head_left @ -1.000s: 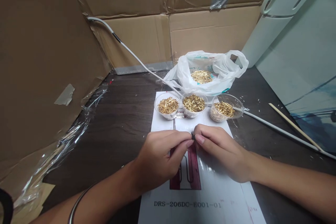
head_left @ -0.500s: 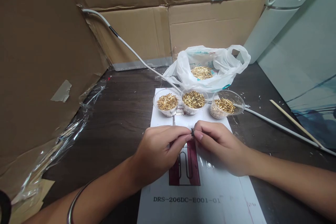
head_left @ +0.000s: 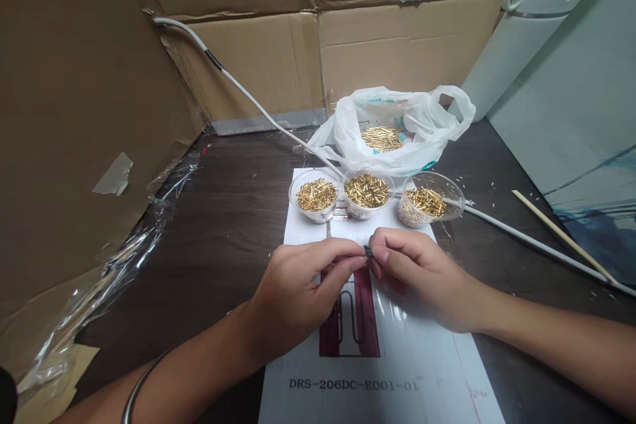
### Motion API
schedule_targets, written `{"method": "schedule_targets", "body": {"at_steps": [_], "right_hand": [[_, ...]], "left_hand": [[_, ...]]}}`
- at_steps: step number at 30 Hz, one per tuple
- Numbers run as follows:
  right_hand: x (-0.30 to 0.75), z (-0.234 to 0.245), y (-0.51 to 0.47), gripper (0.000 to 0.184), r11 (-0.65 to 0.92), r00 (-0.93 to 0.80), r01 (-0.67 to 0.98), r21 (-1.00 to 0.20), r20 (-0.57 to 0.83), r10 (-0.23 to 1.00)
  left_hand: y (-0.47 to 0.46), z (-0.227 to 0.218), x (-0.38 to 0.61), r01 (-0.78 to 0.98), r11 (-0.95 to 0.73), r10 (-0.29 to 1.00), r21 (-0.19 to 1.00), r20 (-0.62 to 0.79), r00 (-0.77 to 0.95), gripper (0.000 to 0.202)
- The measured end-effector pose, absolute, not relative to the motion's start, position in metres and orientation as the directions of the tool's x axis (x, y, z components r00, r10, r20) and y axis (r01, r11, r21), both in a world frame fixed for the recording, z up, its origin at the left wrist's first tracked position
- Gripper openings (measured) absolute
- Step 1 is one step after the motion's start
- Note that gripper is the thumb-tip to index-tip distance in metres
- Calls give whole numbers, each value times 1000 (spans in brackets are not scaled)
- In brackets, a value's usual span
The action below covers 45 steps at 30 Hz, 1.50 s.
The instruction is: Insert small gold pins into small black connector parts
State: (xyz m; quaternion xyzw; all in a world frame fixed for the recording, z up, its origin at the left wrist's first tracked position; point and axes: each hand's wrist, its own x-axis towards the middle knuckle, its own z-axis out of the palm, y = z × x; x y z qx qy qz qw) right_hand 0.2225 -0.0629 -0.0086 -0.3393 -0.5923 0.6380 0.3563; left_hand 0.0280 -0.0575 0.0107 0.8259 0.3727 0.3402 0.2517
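Observation:
Between my two hands is a small black piece, too small to name further. My left hand pinches it from the left with thumb and forefinger. From the right, the fingertips of my right hand close on the same piece. Both hands hover over a white printed sheet marked with a dark red block. Just beyond them stand clear plastic cups of small gold metal pins: a left cup, a middle cup and a right cup, the last one tilted.
Behind the cups lies an open white plastic bag with longer gold pins inside. A white cable crosses the dark table behind and beside the cups. On the right are a thin wooden stick and a white bin-like container. Cardboard walls enclose the back and left.
The fingertips and the black piece have shifted very slightly to the right, and a little more of the piece shows between them. Cups and bag stay put.

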Motion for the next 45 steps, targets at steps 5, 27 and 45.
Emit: {"method": "schedule_targets", "body": {"at_steps": [5, 27, 45], "right_hand": [[223, -8, -58, 33, -115, -494, -77, -990, -62, 867], [224, -9, -43, 32, -199, -581, -212, -957, -40, 813], [197, -4, -53, 27, -87, -271, -293, -952, -4, 963]], "left_hand": [[-57, 13, 30, 385, -469, 840, 795, 267, 472, 14], [-48, 6, 33, 122, -25, 943, 992, -17, 331, 7], [-53, 1, 57, 179, 10, 953, 984, -64, 295, 38]]}}
